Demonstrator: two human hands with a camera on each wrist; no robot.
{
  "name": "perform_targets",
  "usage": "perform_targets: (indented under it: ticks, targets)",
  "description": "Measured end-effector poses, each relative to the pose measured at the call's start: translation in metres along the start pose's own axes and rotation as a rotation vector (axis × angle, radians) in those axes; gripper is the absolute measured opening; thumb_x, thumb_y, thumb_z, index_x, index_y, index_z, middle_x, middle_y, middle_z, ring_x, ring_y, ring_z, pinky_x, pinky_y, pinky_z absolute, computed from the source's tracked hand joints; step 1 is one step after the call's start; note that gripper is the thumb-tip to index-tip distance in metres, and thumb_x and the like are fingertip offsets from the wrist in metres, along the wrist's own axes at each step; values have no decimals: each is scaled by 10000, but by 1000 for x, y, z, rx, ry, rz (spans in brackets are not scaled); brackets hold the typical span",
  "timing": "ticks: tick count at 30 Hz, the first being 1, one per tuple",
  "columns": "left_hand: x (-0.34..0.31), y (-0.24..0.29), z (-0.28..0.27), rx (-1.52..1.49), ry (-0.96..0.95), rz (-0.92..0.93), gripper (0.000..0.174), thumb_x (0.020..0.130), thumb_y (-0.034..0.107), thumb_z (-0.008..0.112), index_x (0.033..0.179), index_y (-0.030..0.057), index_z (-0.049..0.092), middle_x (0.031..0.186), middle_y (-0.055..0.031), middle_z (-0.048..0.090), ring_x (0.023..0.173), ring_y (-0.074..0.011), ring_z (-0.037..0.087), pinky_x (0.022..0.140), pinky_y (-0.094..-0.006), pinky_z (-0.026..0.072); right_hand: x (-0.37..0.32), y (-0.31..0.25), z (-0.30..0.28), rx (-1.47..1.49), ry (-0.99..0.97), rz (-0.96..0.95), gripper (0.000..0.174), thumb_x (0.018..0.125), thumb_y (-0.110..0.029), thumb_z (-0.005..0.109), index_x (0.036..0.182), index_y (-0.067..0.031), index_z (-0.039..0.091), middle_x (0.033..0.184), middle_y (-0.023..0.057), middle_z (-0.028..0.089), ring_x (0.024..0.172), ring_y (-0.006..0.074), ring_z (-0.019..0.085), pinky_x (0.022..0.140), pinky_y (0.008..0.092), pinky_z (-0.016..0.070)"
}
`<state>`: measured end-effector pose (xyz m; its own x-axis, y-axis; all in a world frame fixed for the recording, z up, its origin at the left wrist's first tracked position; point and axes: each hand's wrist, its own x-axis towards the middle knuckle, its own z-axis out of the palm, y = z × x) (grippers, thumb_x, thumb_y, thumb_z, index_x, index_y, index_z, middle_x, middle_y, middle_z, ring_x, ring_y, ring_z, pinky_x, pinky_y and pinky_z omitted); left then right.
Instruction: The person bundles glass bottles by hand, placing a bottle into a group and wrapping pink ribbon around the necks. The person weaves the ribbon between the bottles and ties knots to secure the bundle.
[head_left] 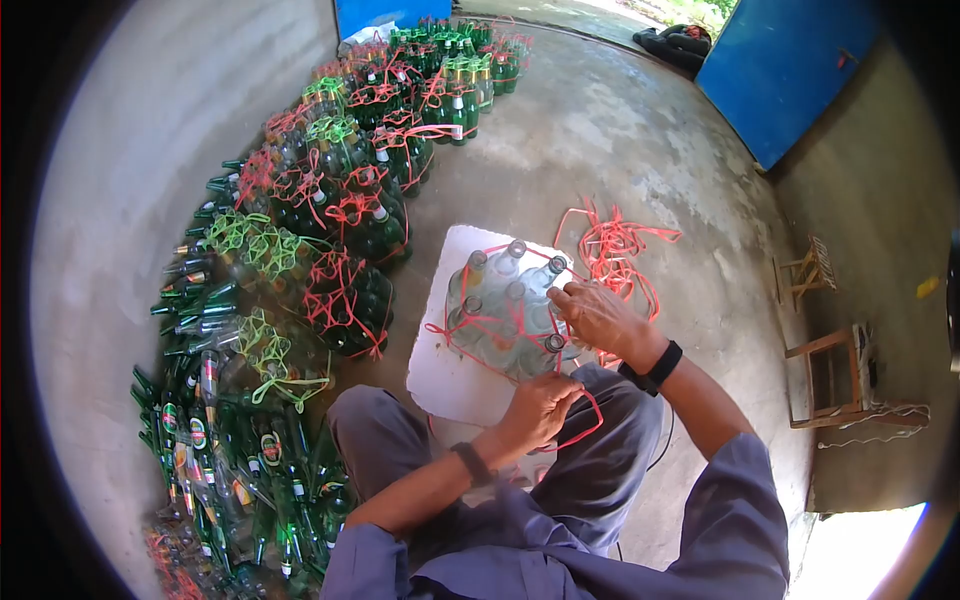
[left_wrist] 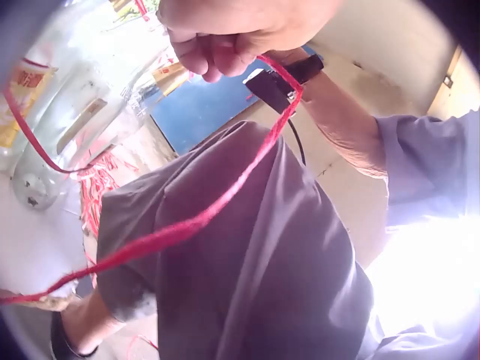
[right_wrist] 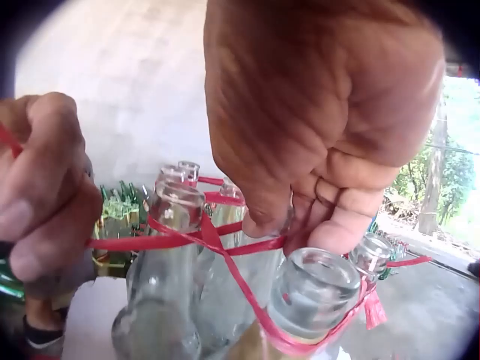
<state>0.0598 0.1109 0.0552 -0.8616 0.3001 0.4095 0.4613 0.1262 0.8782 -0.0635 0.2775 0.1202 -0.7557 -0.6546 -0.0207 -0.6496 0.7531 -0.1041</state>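
Clear glass bottles (head_left: 505, 348) stand upright in a tight group on a white board (head_left: 432, 370), with red plastic strap (right_wrist: 247, 289) crossing around their necks. My left hand (head_left: 537, 412) grips the red strap (left_wrist: 187, 229) at the near side of the group, and a loose length hangs in a loop over my leg. From the left hand (right_wrist: 45, 180) a taut piece runs to a bottle neck (right_wrist: 176, 196) in the right wrist view. My right hand (head_left: 605, 318) is over the right-hand bottles, thumb and fingers pinching the strap close above a bottle mouth (right_wrist: 322, 274).
A tangled heap of red strap (head_left: 615, 250) lies on the floor beyond the board. Bundled green bottles (head_left: 350, 300) line the left wall, with loose ones (head_left: 230, 460) piled nearer. Small wooden stools (head_left: 835, 375) stand by the right wall, near a blue door (head_left: 785, 80).
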Motion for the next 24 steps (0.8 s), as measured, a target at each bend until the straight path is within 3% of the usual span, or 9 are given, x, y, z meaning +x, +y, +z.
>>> perform_targets:
  ticks: [4,6,10,12,16,18,24]
  targets:
    - [-2,-4,5,-59,48,-2,95,872,31,739,963,10,725,844,-151,695,749,-318,689,664,-387,540,9,12,4,-49,-51,-99,260,787,-54,666,1034,-3,602,877,155,615,832,358,655,705,446,525]
    - [-3,-4,6,-42,50,3,106,864,9,735,970,3,725,849,-154,696,752,-319,690,667,-390,541,12,16,8,-109,5,-234,217,807,-58,642,1004,20,596,864,165,619,817,353,659,681,445,521]
    - [-4,-3,3,-85,56,2,108,864,2,730,972,-3,723,856,-161,696,756,-320,689,672,-394,542,18,13,-2,-135,-95,-278,172,830,-77,629,955,34,589,817,181,614,795,350,662,661,441,518]
    - [-3,0,1,-67,50,10,116,865,-8,723,981,-9,721,859,-164,694,759,-324,687,676,-395,543,20,12,-2,-73,-152,-145,128,846,-81,621,899,30,588,783,173,614,754,359,660,644,451,513]
    - [-4,7,0,-98,77,14,118,869,-18,716,987,-17,717,871,-164,690,765,-324,686,683,-389,543,22,8,-5,-120,-231,-184,182,878,-144,623,857,31,580,768,191,614,699,387,642,629,467,500]
    - [-6,8,1,-149,75,-65,116,877,-24,709,993,-21,712,885,-164,686,773,-318,688,692,-383,542,22,3,-8,-15,-237,-15,268,901,-215,618,834,41,574,763,224,605,683,409,626,616,480,487]
    - [-12,8,-7,-163,83,-101,117,889,-46,690,1003,-25,705,897,-155,685,778,-296,688,697,-366,534,22,-7,-5,0,-180,44,314,923,-245,608,815,47,569,628,228,560,599,430,595,553,508,445]
